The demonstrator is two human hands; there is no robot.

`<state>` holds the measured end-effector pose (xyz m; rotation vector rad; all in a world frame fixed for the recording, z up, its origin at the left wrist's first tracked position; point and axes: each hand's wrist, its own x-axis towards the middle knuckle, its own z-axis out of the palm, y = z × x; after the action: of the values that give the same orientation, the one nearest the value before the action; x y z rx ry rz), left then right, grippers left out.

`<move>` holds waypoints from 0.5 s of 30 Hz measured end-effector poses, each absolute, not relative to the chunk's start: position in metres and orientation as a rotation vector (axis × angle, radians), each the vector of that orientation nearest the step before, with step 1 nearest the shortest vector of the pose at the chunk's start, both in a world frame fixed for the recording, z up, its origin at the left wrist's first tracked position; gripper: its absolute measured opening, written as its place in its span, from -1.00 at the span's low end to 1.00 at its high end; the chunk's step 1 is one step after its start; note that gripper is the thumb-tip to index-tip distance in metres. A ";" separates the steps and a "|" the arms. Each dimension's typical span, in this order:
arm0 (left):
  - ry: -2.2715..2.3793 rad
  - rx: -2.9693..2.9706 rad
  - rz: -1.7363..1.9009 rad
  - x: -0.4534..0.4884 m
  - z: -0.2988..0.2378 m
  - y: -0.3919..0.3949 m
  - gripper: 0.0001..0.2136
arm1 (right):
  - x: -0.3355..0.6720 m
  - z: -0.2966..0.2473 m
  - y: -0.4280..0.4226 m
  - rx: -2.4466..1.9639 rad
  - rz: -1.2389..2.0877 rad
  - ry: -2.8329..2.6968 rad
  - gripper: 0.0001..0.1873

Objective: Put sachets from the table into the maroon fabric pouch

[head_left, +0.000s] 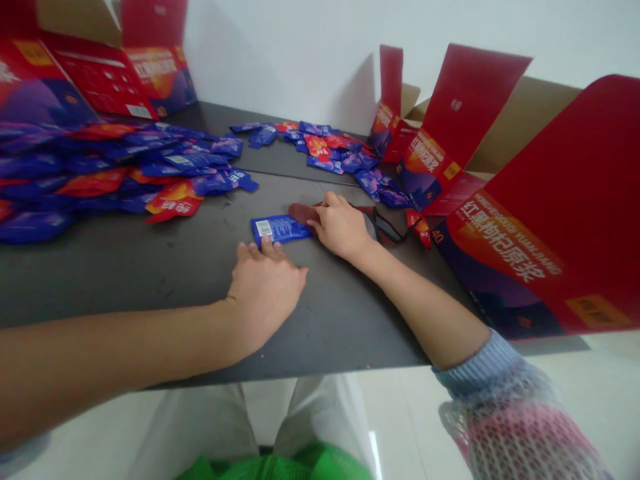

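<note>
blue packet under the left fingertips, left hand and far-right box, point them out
Blue packet (288,229): head view, middle of its printed face
Left hand (267,283): head view, back of the hand
Far-right box (523,243): head view, its lettered side

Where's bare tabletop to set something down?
Free: table between sachet pile and left forearm; front stretch between left hand and right forearm. Crowded: back left, under the pile; right side, along the red boxes.

Open red cartons (530,253) line the right; other cartons (110,80) stand far left. A pale wall (280,60) rises beyond the tabletop (190,267).
</note>
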<state>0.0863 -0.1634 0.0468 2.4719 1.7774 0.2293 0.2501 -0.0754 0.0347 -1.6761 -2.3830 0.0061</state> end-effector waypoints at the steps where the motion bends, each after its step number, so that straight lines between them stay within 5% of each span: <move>1: 1.776 2.493 0.216 0.086 0.046 -0.163 -0.46 | 0.253 0.035 -0.073 -1.722 -0.014 -2.366 -0.67; 15: 1.862 2.383 0.308 0.092 0.037 -0.084 -0.23 | 0.273 0.031 -0.069 -1.911 -0.077 -2.193 -0.75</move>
<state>0.0923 -0.0838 0.0371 2.3825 1.8620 0.3080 0.2732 -0.0686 0.0314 -1.9107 -2.1927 -0.0765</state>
